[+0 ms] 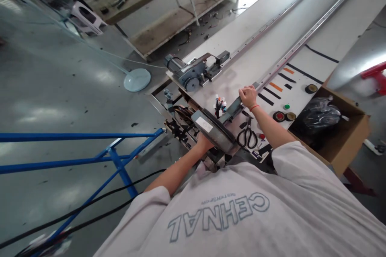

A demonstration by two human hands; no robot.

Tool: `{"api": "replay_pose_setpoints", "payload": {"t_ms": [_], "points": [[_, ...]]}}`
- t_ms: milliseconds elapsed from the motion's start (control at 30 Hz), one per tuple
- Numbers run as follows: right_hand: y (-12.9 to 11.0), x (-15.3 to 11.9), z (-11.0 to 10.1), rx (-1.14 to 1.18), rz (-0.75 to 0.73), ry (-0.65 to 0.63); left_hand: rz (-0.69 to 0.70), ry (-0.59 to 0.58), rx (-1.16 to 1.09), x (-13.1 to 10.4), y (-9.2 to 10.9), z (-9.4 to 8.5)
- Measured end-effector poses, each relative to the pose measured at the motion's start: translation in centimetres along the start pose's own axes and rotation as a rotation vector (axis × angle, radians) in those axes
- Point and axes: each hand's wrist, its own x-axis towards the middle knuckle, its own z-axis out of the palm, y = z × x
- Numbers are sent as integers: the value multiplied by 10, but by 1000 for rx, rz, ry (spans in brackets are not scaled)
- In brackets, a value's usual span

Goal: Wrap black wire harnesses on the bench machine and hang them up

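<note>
A grey metal machine unit [221, 136] with a rounded housing and a white label sits tilted in front of my body. From it a long metal bar [235, 108] reaches up to the right. My right hand [248, 96] is closed in a fist around the far end of this bar. My left hand [205, 142] holds the housing at its lower left side, its fingers mostly hidden behind it. Black-handled scissors [247, 135] lie just right of the housing. Beside the bar stands a bunch of small wires with white connectors [220, 106].
A similar motor unit [193, 74] is mounted at the end of the long white table [265, 36] with rails. Tape rolls [279, 116] and tape strips lie right. A cardboard box [346, 140] holds a black bag. Blue metal frame [114, 160] and black cables stand left.
</note>
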Motion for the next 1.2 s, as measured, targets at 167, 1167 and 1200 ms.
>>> {"api": "replay_pose_setpoints", "payload": {"t_ms": [167, 1167, 1200], "points": [[-16, -26, -27, -29, -121, 102, 65, -40, 282, -5, 10, -6], [85, -109, -71, -427, 856, -63, -390, -53, 235, -190, -85, -85], [83, -109, -74, -362, 822, -3, -415, -57, 225, -196, -91, -88]]}}
